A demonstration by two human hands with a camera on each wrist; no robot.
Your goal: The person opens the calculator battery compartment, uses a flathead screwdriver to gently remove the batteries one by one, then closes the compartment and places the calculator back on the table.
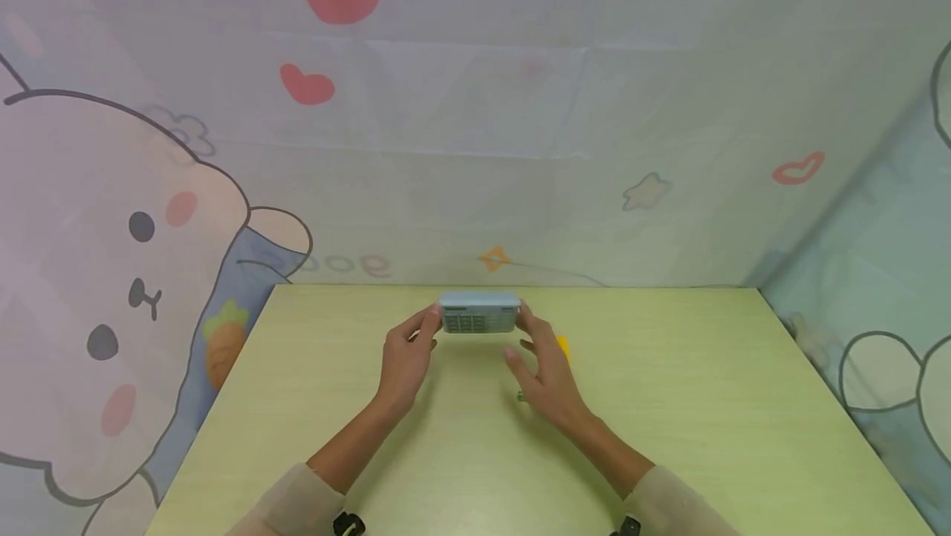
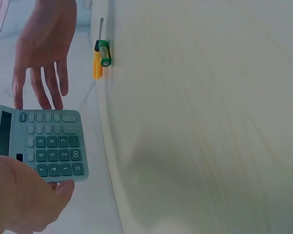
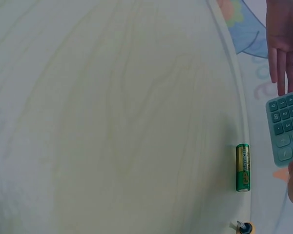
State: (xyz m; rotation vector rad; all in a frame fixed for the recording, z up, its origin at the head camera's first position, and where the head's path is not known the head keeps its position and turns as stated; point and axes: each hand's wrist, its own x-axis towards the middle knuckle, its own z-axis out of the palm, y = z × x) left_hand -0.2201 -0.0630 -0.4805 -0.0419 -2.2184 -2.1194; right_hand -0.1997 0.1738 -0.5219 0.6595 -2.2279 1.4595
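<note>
A pale blue-green calculator (image 1: 479, 317) is held up over the table, its keys towards me. My left hand (image 1: 407, 358) grips its left end, and in the left wrist view the same hand (image 2: 24, 197) covers one corner of the calculator (image 2: 53, 141). My right hand (image 1: 551, 379) is at the other end. Its long, straight fingers (image 2: 51, 85) meet the calculator's edge, while its thumb stands away from it in the head view. Beneath the right hand lies a green battery (image 3: 243, 168), beside a screwdriver (image 2: 97, 63) with a yellow handle.
The light wooden table (image 1: 669, 371) reaches back to a hanging cloth (image 1: 475, 148) printed with hearts and a cartoon animal. More printed cloth (image 1: 884, 272) hangs along the right side.
</note>
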